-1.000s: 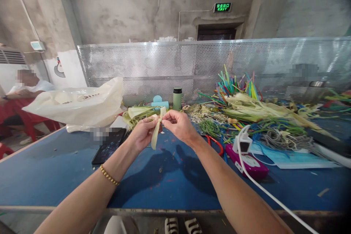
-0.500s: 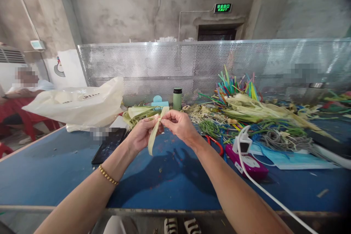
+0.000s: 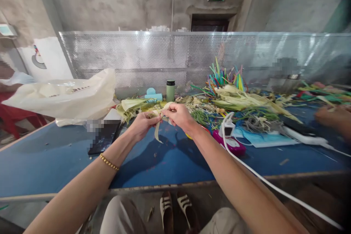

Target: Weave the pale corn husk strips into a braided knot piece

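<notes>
My left hand point(image 3: 143, 125) is closed, thumb and fingers pinching a pale corn husk strip point(image 3: 157, 134). Against it, my right hand point(image 3: 179, 115) pinches the same strip between thumb and fingers. One end of the husk hangs curved below the fingertips; another part bends over by my right fingers. Just where the two hands meet, the strip is partly hidden. Behind my left hand lies a bundle of corn husks point(image 3: 128, 105). A green bottle point(image 3: 170, 90) with a black lid stands beyond my hands.
On the blue table point(image 3: 68, 168), a white plastic bag point(image 3: 68, 93) and a dark tablet point(image 3: 102, 139) lie left. Right are piled husks point(image 3: 241, 98), grey cord point(image 3: 256, 123), a purple power strip point(image 3: 233, 145), a white cable point(image 3: 260, 177) and a blue mask point(image 3: 260, 138). Another person's hand point(image 3: 333, 117) shows far right.
The view has tilted down and turned right, bringing another person's hand in. The husk's upper end, upright before, is now bent over by my right fingers. Both hands still hold the strip.
</notes>
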`<state>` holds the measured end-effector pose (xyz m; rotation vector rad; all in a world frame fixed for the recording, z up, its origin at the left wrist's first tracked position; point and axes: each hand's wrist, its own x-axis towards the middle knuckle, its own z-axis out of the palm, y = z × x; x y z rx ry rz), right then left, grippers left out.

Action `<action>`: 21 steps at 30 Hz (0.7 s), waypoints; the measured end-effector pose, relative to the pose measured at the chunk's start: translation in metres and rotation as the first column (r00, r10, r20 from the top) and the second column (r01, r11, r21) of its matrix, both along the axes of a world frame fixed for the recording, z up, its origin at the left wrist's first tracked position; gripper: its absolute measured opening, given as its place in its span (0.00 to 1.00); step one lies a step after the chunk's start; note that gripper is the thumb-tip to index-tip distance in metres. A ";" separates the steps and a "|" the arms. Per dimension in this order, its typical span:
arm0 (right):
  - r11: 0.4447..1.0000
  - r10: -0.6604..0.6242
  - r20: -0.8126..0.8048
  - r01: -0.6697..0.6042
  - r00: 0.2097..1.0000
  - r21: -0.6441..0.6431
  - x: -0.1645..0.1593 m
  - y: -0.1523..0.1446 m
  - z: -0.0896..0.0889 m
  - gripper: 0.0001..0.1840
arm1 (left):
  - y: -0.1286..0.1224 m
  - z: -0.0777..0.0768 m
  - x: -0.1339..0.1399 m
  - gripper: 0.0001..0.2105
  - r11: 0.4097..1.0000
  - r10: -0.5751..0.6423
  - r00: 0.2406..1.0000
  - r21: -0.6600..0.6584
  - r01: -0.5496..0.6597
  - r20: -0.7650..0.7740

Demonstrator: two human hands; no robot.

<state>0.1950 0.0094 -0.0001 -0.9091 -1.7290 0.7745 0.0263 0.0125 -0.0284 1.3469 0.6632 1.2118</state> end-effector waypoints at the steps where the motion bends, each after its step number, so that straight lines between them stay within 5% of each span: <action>1: 1.000 -0.019 -0.012 0.020 1.000 0.006 0.003 -0.004 -0.002 0.14 | -0.002 -0.001 0.003 0.12 1.000 -0.016 1.000 -0.014 0.015 -0.022; 8: 0.998 0.036 -0.041 -0.039 0.998 -0.058 0.019 -0.016 -0.024 0.13 | -0.020 -0.004 0.015 0.11 0.992 -0.045 0.993 -0.119 0.033 -0.106; 14: 0.998 0.026 -0.044 -0.028 0.999 -0.050 0.006 -0.022 -0.044 0.14 | -0.045 -0.020 0.010 0.10 0.968 0.042 0.998 -0.251 -0.029 0.044; 21: 0.991 -0.008 -0.171 -0.014 0.985 -0.131 -0.002 -0.035 -0.047 0.15 | -0.059 -0.027 0.014 0.11 0.965 0.055 0.984 -0.261 -0.009 0.171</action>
